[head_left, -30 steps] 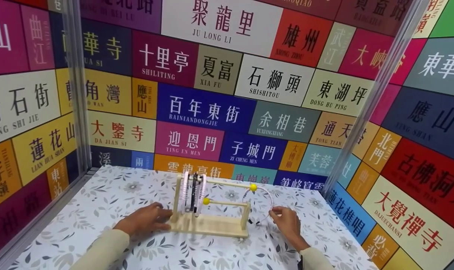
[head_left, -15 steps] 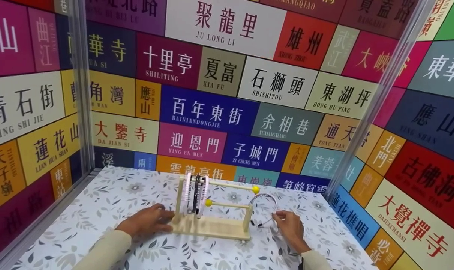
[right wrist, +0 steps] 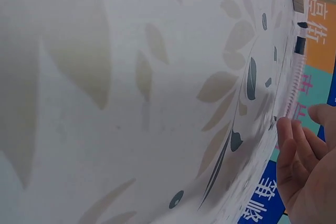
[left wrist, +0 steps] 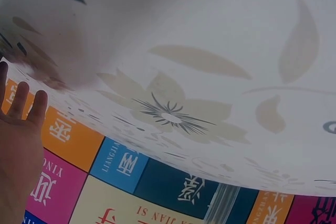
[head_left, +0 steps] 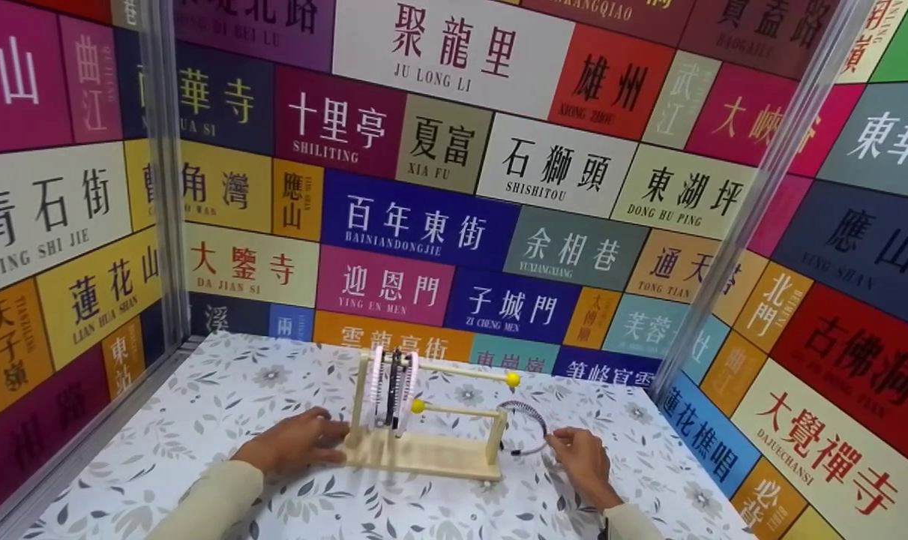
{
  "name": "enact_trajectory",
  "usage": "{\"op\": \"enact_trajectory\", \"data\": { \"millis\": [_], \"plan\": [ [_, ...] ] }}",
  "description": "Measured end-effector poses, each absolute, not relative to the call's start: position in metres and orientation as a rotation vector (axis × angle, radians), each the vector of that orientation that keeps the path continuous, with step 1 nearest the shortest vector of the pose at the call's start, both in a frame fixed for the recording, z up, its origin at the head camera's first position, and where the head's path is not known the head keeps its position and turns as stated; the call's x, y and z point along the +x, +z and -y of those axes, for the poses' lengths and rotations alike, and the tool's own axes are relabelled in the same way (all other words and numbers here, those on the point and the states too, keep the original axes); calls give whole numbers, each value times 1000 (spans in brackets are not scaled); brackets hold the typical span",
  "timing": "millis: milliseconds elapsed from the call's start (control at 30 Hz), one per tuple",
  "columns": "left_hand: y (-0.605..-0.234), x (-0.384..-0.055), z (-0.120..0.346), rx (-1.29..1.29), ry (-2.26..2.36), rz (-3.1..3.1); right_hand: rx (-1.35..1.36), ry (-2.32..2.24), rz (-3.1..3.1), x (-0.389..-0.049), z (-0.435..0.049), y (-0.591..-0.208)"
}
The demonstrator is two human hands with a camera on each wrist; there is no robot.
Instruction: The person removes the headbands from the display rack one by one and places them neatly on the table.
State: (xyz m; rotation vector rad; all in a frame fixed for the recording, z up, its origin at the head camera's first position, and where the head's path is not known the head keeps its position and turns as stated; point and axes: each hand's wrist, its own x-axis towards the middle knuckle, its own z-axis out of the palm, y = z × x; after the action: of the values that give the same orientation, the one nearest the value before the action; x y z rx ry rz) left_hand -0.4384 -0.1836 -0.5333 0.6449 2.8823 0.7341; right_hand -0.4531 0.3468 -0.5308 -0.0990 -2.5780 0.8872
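Observation:
A toothed headband point(head_left: 541, 421) with dark ends is pinched in my right hand point(head_left: 579, 456), to the right of the wooden stand point(head_left: 424, 454). Its open side points left, towards the stand's short post. In the right wrist view, the fingers of my right hand point(right wrist: 310, 163) are bent near the pale toothed band point(right wrist: 295, 85). My left hand point(head_left: 292, 444) lies at the stand's left end, its fingers extended and touching the base or its edge. Several pink, white and black headbands point(head_left: 394, 394) hang together on the upper rod, near the tall left post.
The stand has two rods, with a yellow ball point(head_left: 512, 380) on the upper one and another yellow ball point(head_left: 418, 406) on the lower. A leaf-patterned cloth point(head_left: 394, 510) covers the table. Walls with colourful lettered panels point(head_left: 420, 217) enclose the back and sides.
The headband in my right hand has turned; its ends pointed downward earlier and now lie towards the left. My left hand keeps its place at the stand. The head view has shifted slightly.

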Motion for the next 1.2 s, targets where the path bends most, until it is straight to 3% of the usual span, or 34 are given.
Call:
{"op": "enact_trajectory", "data": {
  "millis": [633,1200],
  "plan": [
    [-531,-438,177,644,689,-2893,23,855,2548,-438,-354,-512],
    [-526,-434,180,641,680,-2900,258,869,2501,-421,-322,-483]
  ]
}}
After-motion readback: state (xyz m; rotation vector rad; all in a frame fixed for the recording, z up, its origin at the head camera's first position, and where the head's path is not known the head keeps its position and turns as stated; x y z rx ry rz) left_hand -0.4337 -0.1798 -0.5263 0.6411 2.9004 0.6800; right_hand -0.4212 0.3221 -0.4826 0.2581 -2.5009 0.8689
